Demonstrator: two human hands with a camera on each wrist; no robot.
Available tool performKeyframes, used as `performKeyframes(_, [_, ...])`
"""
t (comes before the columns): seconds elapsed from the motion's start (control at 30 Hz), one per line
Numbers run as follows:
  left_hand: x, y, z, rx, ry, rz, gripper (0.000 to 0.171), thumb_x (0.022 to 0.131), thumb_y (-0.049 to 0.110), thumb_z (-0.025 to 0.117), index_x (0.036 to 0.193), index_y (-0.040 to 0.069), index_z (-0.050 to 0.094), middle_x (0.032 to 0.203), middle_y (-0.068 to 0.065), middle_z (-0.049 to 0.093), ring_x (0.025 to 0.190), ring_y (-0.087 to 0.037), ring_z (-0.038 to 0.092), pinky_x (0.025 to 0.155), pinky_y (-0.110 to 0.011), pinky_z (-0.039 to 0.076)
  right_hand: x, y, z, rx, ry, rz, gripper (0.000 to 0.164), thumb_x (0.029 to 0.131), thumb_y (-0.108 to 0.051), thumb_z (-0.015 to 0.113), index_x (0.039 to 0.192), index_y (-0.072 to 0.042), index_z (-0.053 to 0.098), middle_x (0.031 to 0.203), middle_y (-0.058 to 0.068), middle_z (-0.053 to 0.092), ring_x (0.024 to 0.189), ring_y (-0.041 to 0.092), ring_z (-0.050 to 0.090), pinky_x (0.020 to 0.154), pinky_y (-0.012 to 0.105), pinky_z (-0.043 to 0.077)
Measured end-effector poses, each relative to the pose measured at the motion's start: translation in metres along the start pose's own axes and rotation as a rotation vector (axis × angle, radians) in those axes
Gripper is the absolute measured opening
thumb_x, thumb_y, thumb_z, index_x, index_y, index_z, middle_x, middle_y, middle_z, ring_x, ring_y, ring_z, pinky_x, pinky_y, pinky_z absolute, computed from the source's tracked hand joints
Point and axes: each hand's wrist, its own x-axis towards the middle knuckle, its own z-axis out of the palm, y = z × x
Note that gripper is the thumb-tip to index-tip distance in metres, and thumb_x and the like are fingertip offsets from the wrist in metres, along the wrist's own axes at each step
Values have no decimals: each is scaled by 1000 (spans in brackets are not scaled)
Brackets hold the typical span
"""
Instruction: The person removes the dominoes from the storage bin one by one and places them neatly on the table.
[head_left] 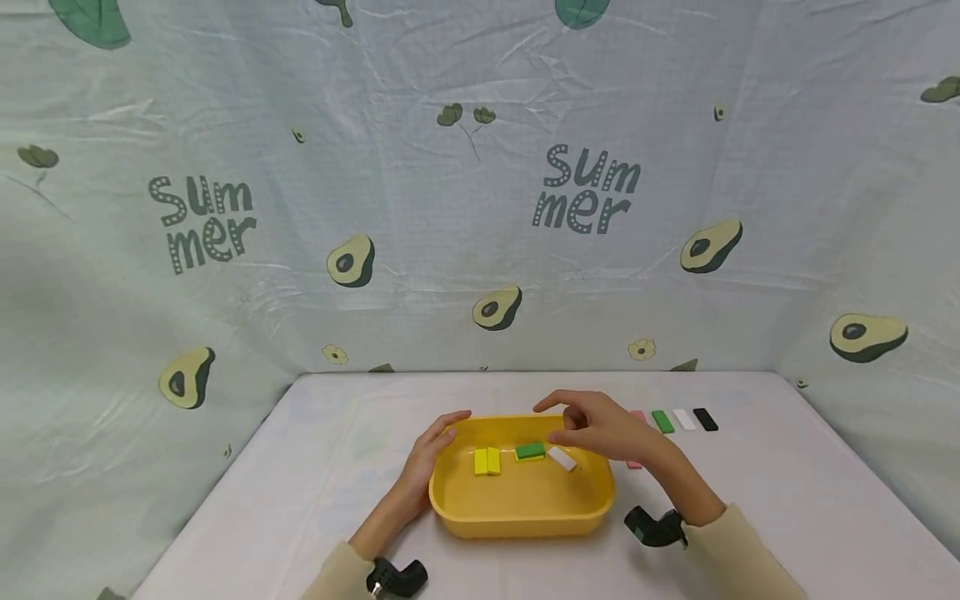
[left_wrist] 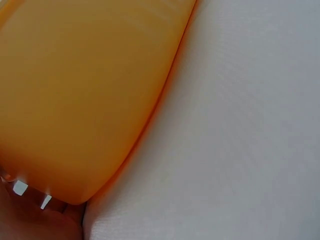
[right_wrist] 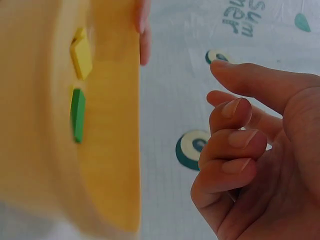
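Observation:
A yellow plastic basin [head_left: 525,528] stands on the table. Its left side is held by my left hand [head_left: 425,462], fingers along the outer wall and thumb at the rim; the left wrist view shows mostly that wall [left_wrist: 85,95]. Inside are two yellow blocks [head_left: 487,462] side by side, a green block [head_left: 530,451] over a yellow one, and a slanted white block [head_left: 561,458]. Over the basin's right side is my right hand [head_left: 603,427], thumb and index finger apart, the other fingers curled, nothing held. The right wrist view shows this hand [right_wrist: 260,160] beside the green block [right_wrist: 78,116].
Right of the basin on the white table [head_left: 750,500] lie a green block [head_left: 663,422], a white block [head_left: 684,419], a black block [head_left: 706,419] and pink blocks [head_left: 634,464] partly behind my right hand. A printed cloth [head_left: 420,192] hangs behind the table.

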Motion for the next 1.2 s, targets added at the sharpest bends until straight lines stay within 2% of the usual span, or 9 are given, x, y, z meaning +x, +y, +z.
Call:
performKeyframes(0.1, [0,0,1,13,-16,0,51,110,32,41,155,7,43,156,-19,48,134,-28,54,111,-37,48,6,-5,10,5,-8,13,38,95,-20,73,131,-9,66,69,-3,50,60,9,44,55,19,38])
performKeyframes(0.2, [1,0,1,11,-2,-2,50,110,30,41,154,8,45,156,-18,47,135,-29,53,113,-38,47,14,-10,19,21,-31,18,39,96,-22,72,132,-9,65,69,-4,49,59,9,43,54,20,39])
performKeyframes(0.37, [1,0,-1,17,4,2,50,110,32,41,154,8,45,158,-16,46,137,-30,52,116,-41,45,25,-16,35,44,-74,-12,40,97,-23,71,133,-7,63,66,-4,45,56,8,40,53,20,37])
performKeyframes(0.5, [2,0,-1,29,-6,-8,52,110,33,40,155,8,43,156,-15,48,135,-28,53,114,-38,47,32,-18,47,41,-69,-32,42,97,-23,71,133,-4,62,65,-5,43,56,7,39,56,20,35])
performKeyframes(0.73, [2,-1,0,27,1,-11,50,110,32,39,154,10,45,155,-12,49,134,-26,53,115,-39,46,40,-18,66,16,-14,70,42,96,-25,71,134,-9,63,67,-5,48,57,9,43,53,20,35])
performKeyframes(0.87, [1,-1,-1,38,-8,-3,52,110,34,40,155,8,43,155,-16,48,133,-25,54,111,-34,48,42,-13,74,-2,2,126,43,94,-26,72,133,-11,64,68,-4,50,59,10,45,54,20,36])
performKeyframes(0.97, [1,-2,-1,41,-16,-2,52,110,35,40,155,8,43,155,-17,47,131,-24,55,107,-29,50,44,-9,79,-18,0,140,42,93,-25,72,132,-11,65,69,-4,51,60,11,45,55,21,37])
performKeyframes(1.1, [1,-1,0,36,-13,-8,50,110,34,41,154,10,45,156,-15,47,129,-23,56,107,-30,50,45,-3,84,-41,-19,146,40,92,-25,73,129,-11,67,73,-2,54,63,12,48,56,23,38])
performKeyframes(1.2, [1,-1,0,28,-4,-16,48,110,32,41,153,12,47,156,-13,48,129,-23,56,108,-32,49,46,-1,87,-54,-45,174,42,91,-25,74,131,-12,67,88,-1,64,71,14,53,63,26,43])
